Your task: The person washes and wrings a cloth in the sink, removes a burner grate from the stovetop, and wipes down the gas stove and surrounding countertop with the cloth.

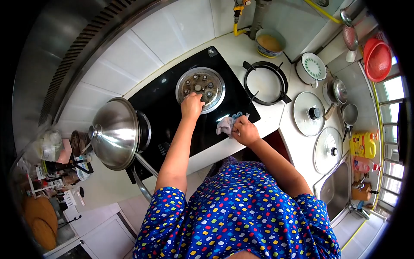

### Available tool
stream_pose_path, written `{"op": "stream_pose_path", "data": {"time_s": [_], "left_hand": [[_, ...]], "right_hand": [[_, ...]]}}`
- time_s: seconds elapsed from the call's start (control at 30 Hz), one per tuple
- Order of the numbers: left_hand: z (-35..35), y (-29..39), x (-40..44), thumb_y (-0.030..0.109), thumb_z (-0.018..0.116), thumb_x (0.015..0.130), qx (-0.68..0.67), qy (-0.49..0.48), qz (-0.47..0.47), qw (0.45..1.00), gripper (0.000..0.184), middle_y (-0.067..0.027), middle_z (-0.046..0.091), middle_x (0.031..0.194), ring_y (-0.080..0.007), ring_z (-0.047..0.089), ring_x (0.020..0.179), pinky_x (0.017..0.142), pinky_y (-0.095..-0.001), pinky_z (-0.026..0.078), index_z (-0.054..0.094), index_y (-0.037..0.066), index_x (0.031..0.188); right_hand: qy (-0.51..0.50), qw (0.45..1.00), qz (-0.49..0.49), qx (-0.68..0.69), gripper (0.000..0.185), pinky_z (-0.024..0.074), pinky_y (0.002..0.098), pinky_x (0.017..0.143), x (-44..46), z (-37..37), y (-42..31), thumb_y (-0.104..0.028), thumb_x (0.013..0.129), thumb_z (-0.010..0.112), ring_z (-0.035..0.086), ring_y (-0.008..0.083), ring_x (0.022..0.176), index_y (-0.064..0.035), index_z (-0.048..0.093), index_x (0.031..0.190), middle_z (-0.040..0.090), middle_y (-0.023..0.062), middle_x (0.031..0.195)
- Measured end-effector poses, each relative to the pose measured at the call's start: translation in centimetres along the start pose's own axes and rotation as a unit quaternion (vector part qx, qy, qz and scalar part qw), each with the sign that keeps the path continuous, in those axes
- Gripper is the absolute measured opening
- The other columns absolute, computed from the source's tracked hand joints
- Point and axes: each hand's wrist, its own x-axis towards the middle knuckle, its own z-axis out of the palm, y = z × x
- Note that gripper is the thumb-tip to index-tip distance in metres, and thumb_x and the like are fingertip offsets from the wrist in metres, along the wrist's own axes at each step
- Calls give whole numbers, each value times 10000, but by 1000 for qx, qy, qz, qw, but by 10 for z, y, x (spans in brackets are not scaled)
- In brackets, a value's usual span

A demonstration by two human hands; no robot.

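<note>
Burner: the round metal burner [198, 87] is sitting in the black hob [166, 108], and is serving here as the centre of the dial.
Left hand: the left hand [192, 105] is reaching over the burner's edge from 6 o'clock, its fingers bending down onto the burner; whether they are pinching anything, I cannot tell.
Right hand: the right hand [246, 131] is clamping on a crumpled pale cloth [225, 125] at 5 o'clock, over the hob's front edge.
Both hands: they are working apart, near each other.
Wok: a domed steel lid [115, 131] is covering the wok at 8 o'clock, on the hob's other burner.
Pan support: a black ring [266, 102] is lying on the white counter at 3 o'clock, just beside the hob.
Bowl: a patterned bowl [268, 53] is standing at 2 o'clock, holding something tan.
Glass lids: two lids, one nearer [303, 108] and one farther [326, 144], are lying by the counter's edge around 4 o'clock.
Sink: the steel sink [334, 192] is showing beyond them, also towards 4 o'clock.
</note>
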Motion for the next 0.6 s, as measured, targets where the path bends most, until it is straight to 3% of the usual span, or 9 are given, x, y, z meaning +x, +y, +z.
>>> {"op": "stream_pose_path", "data": {"time_s": [0.17,0.23,0.27,0.33,0.4,0.43,0.53,0.6], "left_hand": [[-5,0,-10,204,781,729,-37,73,-8,997,420,-109,652,999,-312,635,931,789,-411,516,670,78,1113],[-15,9,-24,203,766,746,-72,118,-75,988,384,-109,649,995,-319,631,921,778,-416,511,666,77,1095],[-10,13,-34,203,742,770,-80,132,-57,986,318,-105,646,985,-321,627,914,767,-418,506,671,84,1055],[-10,44,-63,221,705,802,-150,79,-32,985,256,-101,644,953,-319,622,910,776,-416,505,668,99,1024],[8,64,-96,286,696,811,-165,-20,39,985,330,-67,606,1115,-308,567,1058,823,-427,508,662,121,1096],[26,70,-111,274,724,791,-136,19,50,989,359,-62,556,1199,-320,543,1078,835,-428,512,663,141,1119],[33,66,-132,93,733,736,-149,28,-7,988,350,-71,556,1139,-319,554,1041,825,-406,516,672,130,1079],[21,49,-128,22,690,728,-141,26,-41,989,293,-76,568,1097,-310,564,1004,810,-403,515,681,115,1006]], "right_hand": [[-5,1000,1,4,134,541,391,720,0,0,2,-135,703,727,636,288,818,-85,627,776,545,80,985],[-22,1000,12,14,119,541,393,743,2,-3,0,-132,700,722,636,292,851,-94,649,786,550,77,996],[-36,999,25,23,112,540,394,765,3,-3,0,-129,697,717,635,297,884,-104,671,795,554,75,1006],[-53,998,12,36,109,536,394,777,4,-1,3,-104,709,698,630,298,897,-101,675,816,563,79,1008],[-68,997,0,48,116,531,395,789,8,6,6,-78,722,679,625,300,909,-99,680,836,573,82,1009],[-82,992,-34,87,129,527,402,797,9,10,8,-50,733,655,622,307,916,-94,682,851,583,92,1007],[-125,980,-76,132,195,527,397,792,14,6,-1,30,749,592,619,320,907,-84,681,880,602,122,997],[-46,980,-8,192,206,528,376,767,17,4,-14,41,749,588,623,316,883,-76,681,892,599,123,986]]}}
